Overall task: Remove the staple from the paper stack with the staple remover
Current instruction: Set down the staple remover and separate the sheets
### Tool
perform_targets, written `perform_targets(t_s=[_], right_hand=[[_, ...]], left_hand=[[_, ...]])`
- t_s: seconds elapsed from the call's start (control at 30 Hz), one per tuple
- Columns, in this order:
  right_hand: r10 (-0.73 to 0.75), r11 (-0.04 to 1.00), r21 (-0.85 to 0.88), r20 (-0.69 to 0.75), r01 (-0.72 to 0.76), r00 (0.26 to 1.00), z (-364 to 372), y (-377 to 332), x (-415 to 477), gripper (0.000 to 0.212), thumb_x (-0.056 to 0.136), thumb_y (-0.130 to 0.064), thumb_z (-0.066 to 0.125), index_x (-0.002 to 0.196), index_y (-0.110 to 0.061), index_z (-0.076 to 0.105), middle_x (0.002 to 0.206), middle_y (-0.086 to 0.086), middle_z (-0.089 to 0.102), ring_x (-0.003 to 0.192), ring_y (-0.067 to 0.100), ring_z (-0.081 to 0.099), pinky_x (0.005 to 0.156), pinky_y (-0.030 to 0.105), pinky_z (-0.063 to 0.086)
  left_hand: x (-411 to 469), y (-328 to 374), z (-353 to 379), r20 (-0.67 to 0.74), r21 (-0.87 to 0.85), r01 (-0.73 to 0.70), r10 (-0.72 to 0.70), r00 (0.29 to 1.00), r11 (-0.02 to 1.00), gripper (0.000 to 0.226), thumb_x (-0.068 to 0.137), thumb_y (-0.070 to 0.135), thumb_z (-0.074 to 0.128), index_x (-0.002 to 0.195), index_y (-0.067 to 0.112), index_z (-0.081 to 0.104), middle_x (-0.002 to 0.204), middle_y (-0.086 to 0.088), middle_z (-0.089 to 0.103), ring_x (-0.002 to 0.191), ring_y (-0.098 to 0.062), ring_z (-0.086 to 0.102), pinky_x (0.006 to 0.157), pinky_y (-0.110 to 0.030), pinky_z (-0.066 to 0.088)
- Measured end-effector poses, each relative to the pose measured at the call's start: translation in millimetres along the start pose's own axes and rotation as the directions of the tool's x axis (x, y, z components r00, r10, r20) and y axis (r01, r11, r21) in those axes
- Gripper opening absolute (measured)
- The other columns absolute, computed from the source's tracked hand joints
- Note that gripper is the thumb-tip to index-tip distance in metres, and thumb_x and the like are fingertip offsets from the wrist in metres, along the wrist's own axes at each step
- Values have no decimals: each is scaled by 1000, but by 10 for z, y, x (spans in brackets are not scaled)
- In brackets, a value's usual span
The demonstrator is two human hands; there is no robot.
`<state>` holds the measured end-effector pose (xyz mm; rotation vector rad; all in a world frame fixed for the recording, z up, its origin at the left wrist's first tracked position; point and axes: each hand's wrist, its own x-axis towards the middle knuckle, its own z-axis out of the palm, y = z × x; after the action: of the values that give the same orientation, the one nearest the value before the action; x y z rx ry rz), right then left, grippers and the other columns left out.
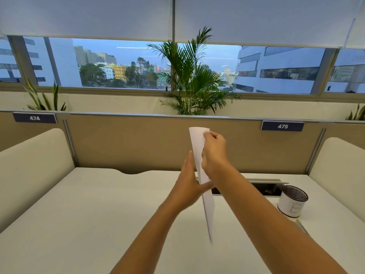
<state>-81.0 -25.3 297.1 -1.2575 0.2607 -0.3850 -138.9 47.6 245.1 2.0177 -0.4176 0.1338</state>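
Observation:
A white paper stack (209, 206) is held up on edge above the desk, almost edge-on to me, its top corner near the partition. My left hand (189, 182) grips the stack at its middle from the left. My right hand (214, 153) pinches the stack's top corner with fingertips closed on it. Whether a staple remover is in my right hand is hidden; I see none anywhere. The staple itself is too small to make out.
A white desk (98, 214) lies below, walled by a tan partition (138, 141) at the back and cream side screens. A white mesh-top cup (292, 202) stands at the right beside an open cable slot (264, 188). Plants and windows lie beyond.

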Motion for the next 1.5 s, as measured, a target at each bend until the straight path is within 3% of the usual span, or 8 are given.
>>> perform_targets(t_s=[0.1,0.23,0.4,0.6,0.83,1.0,1.2,1.5], right_hand=[[87,993,74,70,-92,994,179,70,-26,21,95,-15,43,114,-11,49,87,5,52,69,12,44,67,26,42],[6,997,80,186,-21,982,231,170,54,26,96,-24,47,118,-11,48,107,3,55,102,17,53,90,30,45],[-38,932,-348,183,101,982,-98,699,460,61,86,-55,48,137,-25,31,146,0,35,129,21,41,99,39,40],[290,884,-463,448,-58,846,-346,1490,573,48,79,-53,57,116,-23,60,110,-7,70,99,13,67,75,26,52],[269,899,-409,238,-155,933,-159,2072,706,18,82,-23,67,98,-26,59,90,-11,66,79,11,64,53,18,50],[252,865,-475,130,-163,959,64,2466,853,41,87,-24,62,125,-13,51,113,3,59,91,19,59,78,27,49],[340,766,-616,144,-185,929,378,2867,1011,41,95,-20,46,135,-13,39,138,10,47,115,24,49,97,35,40],[320,724,-669,109,-169,941,549,3208,1152,41,88,-15,60,128,-10,50,128,12,56,113,27,54,98,35,44]], left_hand=[[80,-244,-8,-236,-81,111,-127,963,991,45,93,33,47,136,23,37,133,-2,53,101,-15,58,88,-33,51],[141,-490,-268,-312,-173,131,-180,933,976,27,96,30,42,116,16,54,106,-5,65,86,-17,64,86,-41,55],[399,-885,-831,-269,-400,197,-320,908,895,32,98,20,41,127,14,51,117,-2,60,107,-24,58,94,-42,48],[705,-1423,-1272,-189,-595,238,-422,886,767,34,96,17,46,130,15,49,126,-6,60,112,-30,58,98,-51,45],[990,-2157,-1276,-191,-425,417,-530,826,803,35,95,23,48,129,14,47,130,-9,55,113,-29,56,95,-48,47],[843,-2699,-1004,-94,-221,614,-643,760,758,38,97,18,38,135,13,38,139,-11,45,120,-31,48,100,-45,41],[836,-3156,-1004,-201,-160,685,-703,683,711,44,96,5,27,137,10,39,141,-13,44,126,-32,44,104,-40,36],[934,-3664,-1115,-360,-163,696,-699,618,699,36,92,1,38,122,6,57,127,-14,58,115,-31,51,97,-33,39]])
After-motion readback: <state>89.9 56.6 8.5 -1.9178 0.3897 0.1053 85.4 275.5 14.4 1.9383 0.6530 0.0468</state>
